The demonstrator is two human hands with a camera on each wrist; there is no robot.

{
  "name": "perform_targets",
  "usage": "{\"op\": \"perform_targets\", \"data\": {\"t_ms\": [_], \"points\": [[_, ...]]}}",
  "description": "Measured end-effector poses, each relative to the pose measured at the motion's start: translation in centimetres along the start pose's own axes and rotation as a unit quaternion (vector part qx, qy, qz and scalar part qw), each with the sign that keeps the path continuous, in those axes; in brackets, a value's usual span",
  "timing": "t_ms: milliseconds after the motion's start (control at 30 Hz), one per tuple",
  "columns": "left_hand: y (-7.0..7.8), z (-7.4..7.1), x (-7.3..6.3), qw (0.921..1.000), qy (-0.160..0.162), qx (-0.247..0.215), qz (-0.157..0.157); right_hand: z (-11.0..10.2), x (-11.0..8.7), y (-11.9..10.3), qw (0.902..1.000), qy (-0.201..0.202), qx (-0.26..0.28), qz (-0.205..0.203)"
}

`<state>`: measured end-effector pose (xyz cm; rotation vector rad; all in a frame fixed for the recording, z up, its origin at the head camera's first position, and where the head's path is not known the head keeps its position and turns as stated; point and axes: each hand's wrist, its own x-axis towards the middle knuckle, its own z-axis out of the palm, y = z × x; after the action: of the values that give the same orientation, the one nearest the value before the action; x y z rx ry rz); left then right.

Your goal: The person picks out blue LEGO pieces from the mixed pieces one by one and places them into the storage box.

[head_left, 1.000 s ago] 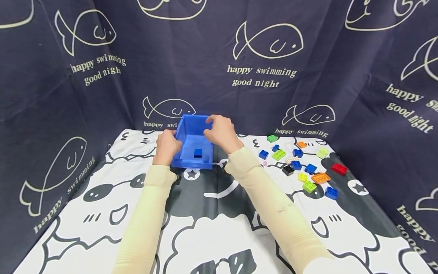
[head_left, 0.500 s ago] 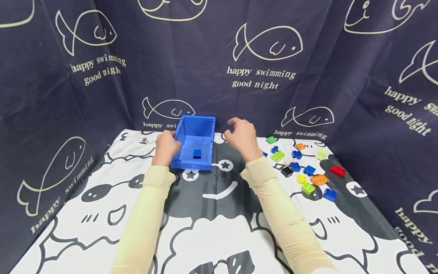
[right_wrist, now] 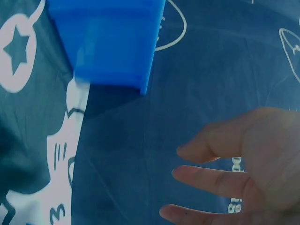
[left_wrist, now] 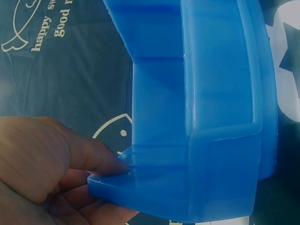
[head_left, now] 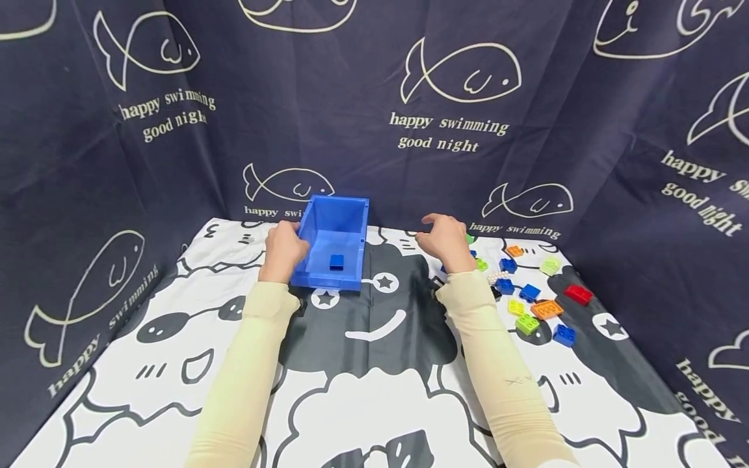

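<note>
On the worktop, near the dark curtain, the blue bin is sitting with one blue brick lying inside. The left hand is pinching the bin's left side. The right hand is hovering with its fingers spread, near loose toy bricks. A red brick is lying on their right.

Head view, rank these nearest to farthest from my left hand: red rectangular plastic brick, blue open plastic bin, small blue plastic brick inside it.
1. Blue bin, in the left hand's grip
2. Small blue brick, inside the bin
3. Red brick, far right
</note>
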<state>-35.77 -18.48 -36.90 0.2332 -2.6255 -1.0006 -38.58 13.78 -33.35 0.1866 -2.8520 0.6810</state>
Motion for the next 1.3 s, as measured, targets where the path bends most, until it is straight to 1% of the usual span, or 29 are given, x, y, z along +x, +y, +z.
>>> {"op": "perform_targets", "data": {"t_ms": [300, 500, 567, 667, 800, 867, 1133, 1300], "points": [[0.1, -0.3, 0.0, 1.0, 0.0, 0.0, -0.004, -0.4, 0.5, 2.5, 0.9998, -0.003, 0.008, 0.018], [0.1, -0.9, 0.3, 1.0, 0.004, -0.008, -0.002, -0.4, 1.7, 3.4, 0.9996, -0.006, 0.006, 0.028], [0.0, -1.1, 0.4, 1.0, 0.006, -0.005, -0.001, -0.2, 2.1, 3.5, 0.9993, -0.012, 0.008, 0.034], [-0.1, -1.3, 0.4, 0.9999, 0.006, -0.002, -0.008, 0.3, 2.4, 3.8, 0.9989, -0.019, 0.016, 0.039], [-0.2, -1.1, 0.3, 0.9997, -0.005, 0.001, -0.024, 1.1, 2.3, 4.6, 0.9983, -0.037, 0.013, 0.042], [-0.1, -0.9, 0.3, 0.9996, -0.013, 0.001, -0.026, 1.5, 2.1, 5.1, 0.9978, -0.048, 0.012, 0.044], [0.0, 0.0, 0.1, 0.9999, -0.008, 0.003, -0.011, 2.7, 1.7, 6.9, 0.9951, -0.082, 0.0, 0.055], [0.1, 0.0, 0.0, 1.0, -0.006, 0.004, -0.006, 3.2, 1.7, 7.4, 0.9944, -0.087, -0.02, 0.056]]}}
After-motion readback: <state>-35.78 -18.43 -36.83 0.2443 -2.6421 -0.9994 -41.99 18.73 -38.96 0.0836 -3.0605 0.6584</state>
